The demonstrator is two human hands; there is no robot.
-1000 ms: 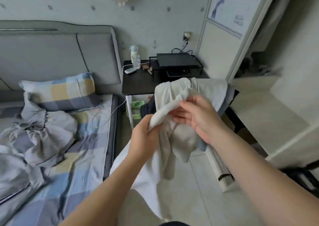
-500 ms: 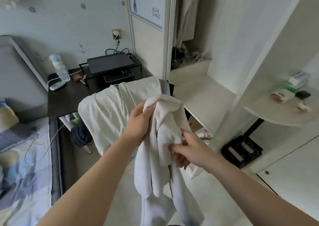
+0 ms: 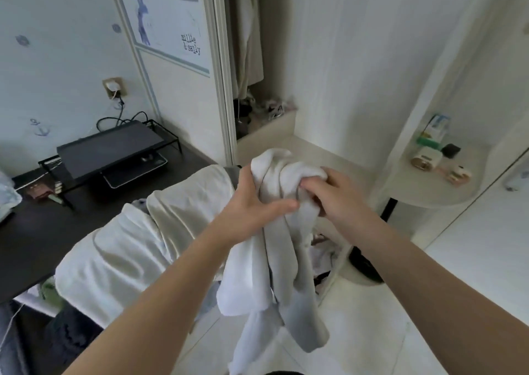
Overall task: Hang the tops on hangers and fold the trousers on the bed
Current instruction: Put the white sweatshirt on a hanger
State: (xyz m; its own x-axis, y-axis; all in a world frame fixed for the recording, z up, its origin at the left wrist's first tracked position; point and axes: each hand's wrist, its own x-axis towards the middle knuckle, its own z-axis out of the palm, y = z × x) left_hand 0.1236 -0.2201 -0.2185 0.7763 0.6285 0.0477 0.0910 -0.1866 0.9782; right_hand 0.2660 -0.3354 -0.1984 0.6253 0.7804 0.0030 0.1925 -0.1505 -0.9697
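A white garment point(image 3: 274, 260) hangs bunched in front of me, its loose ends dangling toward the floor. My left hand point(image 3: 252, 206) grips the bunch from the left, thumb across the cloth. My right hand point(image 3: 332, 194) grips its top from the right, fingers curled into the folds. What kind of garment it is cannot be told. Behind my left arm more pale clothes point(image 3: 137, 243) lie draped in a heap. No hanger shows, and the bed is out of the frame.
A black side table point(image 3: 37, 228) with a black rack point(image 3: 111, 148) stands at the left. The wardrobe point(image 3: 257, 60) ahead is open, a garment hanging inside. A rounded white shelf point(image 3: 435, 183) with small items sits at the right. Pale floor tiles point(image 3: 372, 331) lie below.
My view has swung right, from the bed to the open wardrobe. My right hand has risen from the garment's lower part to its top, close to my left hand.
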